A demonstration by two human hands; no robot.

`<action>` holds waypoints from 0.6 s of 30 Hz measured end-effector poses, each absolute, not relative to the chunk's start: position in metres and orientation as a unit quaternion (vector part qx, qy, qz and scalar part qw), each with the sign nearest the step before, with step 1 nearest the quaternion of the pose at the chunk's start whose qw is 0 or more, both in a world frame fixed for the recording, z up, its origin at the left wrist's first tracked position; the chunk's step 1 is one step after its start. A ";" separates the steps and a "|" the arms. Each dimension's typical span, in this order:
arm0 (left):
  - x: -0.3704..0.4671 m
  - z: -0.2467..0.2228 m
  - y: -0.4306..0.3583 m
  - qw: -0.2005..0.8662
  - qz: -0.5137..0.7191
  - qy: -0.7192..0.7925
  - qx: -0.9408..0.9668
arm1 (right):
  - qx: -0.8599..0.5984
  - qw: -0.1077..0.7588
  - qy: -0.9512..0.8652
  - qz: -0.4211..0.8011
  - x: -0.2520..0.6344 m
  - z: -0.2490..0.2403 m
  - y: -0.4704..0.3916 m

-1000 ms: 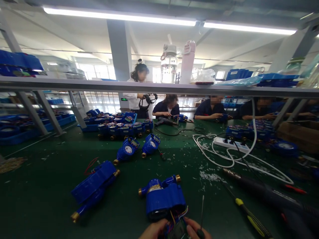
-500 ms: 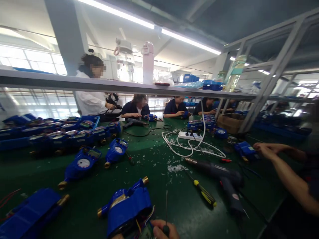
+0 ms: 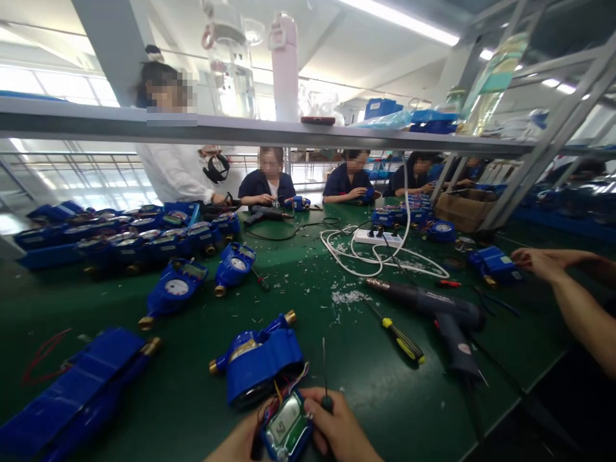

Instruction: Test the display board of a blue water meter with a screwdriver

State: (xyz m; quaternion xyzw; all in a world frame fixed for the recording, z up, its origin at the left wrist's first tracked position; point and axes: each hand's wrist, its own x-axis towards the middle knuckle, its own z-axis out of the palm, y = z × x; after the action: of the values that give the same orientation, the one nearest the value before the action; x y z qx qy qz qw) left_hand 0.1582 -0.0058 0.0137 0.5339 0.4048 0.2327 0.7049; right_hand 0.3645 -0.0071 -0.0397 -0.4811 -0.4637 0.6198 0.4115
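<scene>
A small display module [image 3: 285, 423] with a green circuit board and an LCD sits between my hands at the bottom of the view. My left hand [image 3: 239, 441] grips its left side. My right hand [image 3: 342, 425] is closed around a thin screwdriver [image 3: 325, 369] whose shaft points up, and its thumb and fingers also press the module's right edge. Coloured wires [image 3: 289, 385] run from the module to a blue water meter [image 3: 264, 364] with brass ends, lying just beyond. Left of it lies another blue meter [image 3: 86, 391], with loose red wires near it.
A heat gun [image 3: 433, 308] and a yellow-black screwdriver [image 3: 402, 340] lie on the right. White cable loops around a power strip [image 3: 378, 238] amid plastic scraps. More blue meters [image 3: 176, 289] stand left. A shelf [image 3: 269, 131] crosses above; a co-worker's hands [image 3: 543, 262] work at far right.
The view has tilted down and shifted left, so the bench things appear higher and further right. Both my hands and the display module now show more fully.
</scene>
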 end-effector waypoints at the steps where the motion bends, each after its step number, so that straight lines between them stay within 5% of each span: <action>1: 0.159 0.018 -0.006 0.709 0.235 0.388 0.541 | -0.477 0.408 -0.466 0.624 0.364 -0.039 -0.007; 18: 0.152 0.016 -0.007 0.648 0.305 0.361 0.597 | -0.454 0.375 -0.475 0.654 0.368 -0.019 -0.007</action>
State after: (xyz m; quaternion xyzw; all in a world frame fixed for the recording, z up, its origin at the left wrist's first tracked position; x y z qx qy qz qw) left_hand 0.1522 -0.0068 0.0158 0.5971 0.3606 0.3048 0.6485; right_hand 0.3684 -0.0073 -0.0190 -0.4537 -0.4749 0.6542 0.3751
